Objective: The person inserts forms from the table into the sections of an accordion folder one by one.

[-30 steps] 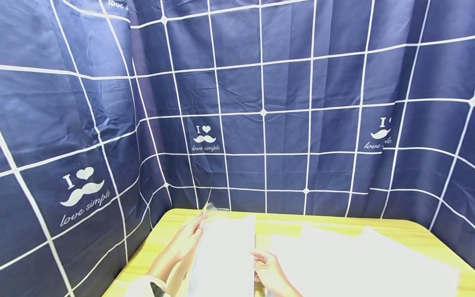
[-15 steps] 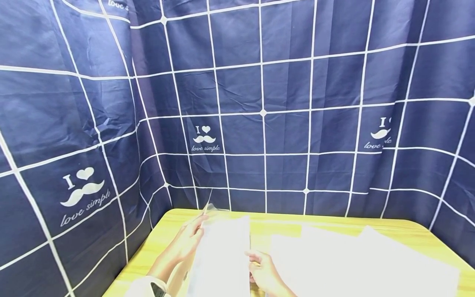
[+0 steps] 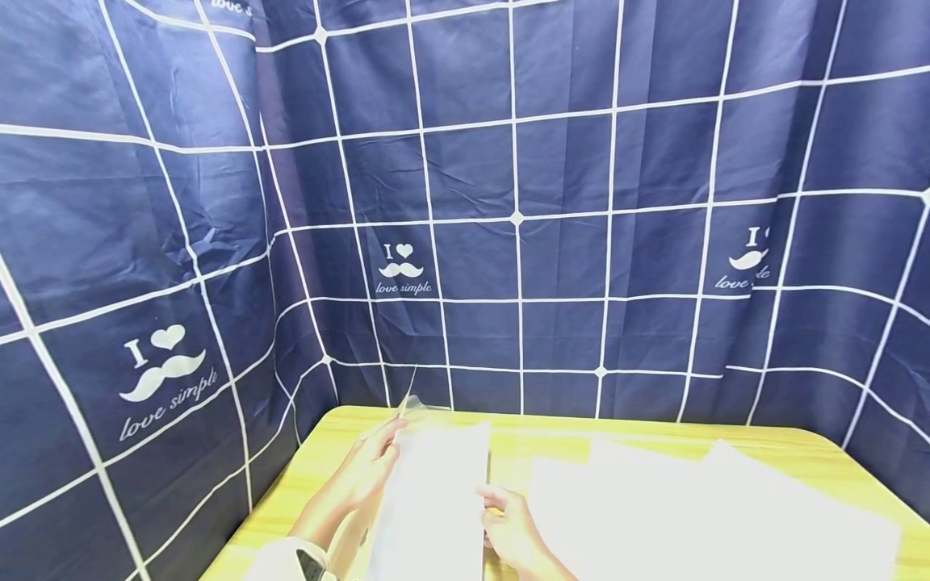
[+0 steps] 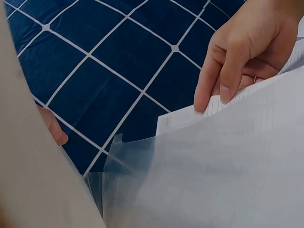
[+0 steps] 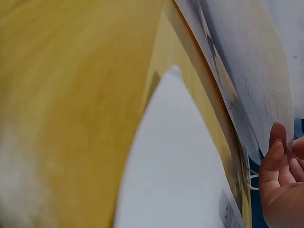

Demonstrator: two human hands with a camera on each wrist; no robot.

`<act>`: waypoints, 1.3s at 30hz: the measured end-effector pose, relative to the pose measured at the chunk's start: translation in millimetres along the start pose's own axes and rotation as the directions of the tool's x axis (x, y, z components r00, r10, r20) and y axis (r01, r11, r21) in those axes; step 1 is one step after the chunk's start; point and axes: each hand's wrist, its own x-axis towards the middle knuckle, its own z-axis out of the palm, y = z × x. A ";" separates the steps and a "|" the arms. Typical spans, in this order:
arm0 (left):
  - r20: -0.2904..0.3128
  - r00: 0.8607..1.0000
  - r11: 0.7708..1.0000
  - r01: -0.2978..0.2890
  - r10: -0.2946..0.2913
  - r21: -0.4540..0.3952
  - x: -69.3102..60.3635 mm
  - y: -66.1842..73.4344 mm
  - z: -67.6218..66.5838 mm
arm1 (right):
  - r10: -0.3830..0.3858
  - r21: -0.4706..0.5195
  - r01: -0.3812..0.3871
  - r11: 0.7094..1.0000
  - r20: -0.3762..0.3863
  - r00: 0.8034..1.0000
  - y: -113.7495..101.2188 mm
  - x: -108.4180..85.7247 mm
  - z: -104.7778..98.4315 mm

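In the head view, my left hand holds the upper left edge of a clear plastic folder; its fingertips show at the left of the left wrist view. My right hand pinches the right edge of white printed paper between thumb and fingers. Seen from the left wrist, the paper lies partly behind the folder's translucent sheet, its top edge and corner sticking out. The right wrist view shows the right hand pinching the sheet edge. Glare washes out the print in the head view.
More white sheets lie on the right of the yellow wood-grain table. A loose white sheet points up close to the right wrist camera. A dark blue checked curtain hangs behind and to the left.
My right hand has shifted slightly left, along with the right edge of the paper. My left hand keeps its place on the folder.
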 end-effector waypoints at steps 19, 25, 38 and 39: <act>-0.004 1.000 1.000 0.012 -0.012 -0.013 -0.7 -2.3 1.7 | 0.016 -0.011 -0.015 1.000 0.028 0.999 -3.0 6.2 19.1; -0.006 1.000 1.000 0.021 -0.021 -0.017 0.0 -2.5 1.1 | 0.022 0.005 -0.023 1.000 0.057 0.998 -5.8 6.6 23.8; 0.001 1.000 0.999 0.028 -0.028 -0.019 -0.8 -1.1 -1.5 | 0.001 0.014 -0.002 1.000 0.083 0.997 -3.6 10.5 33.1; 0.002 1.000 0.999 0.029 -0.028 -0.019 -1.0 -0.9 -1.6 | -0.004 0.024 0.002 1.000 0.086 0.996 -3.7 10.4 33.9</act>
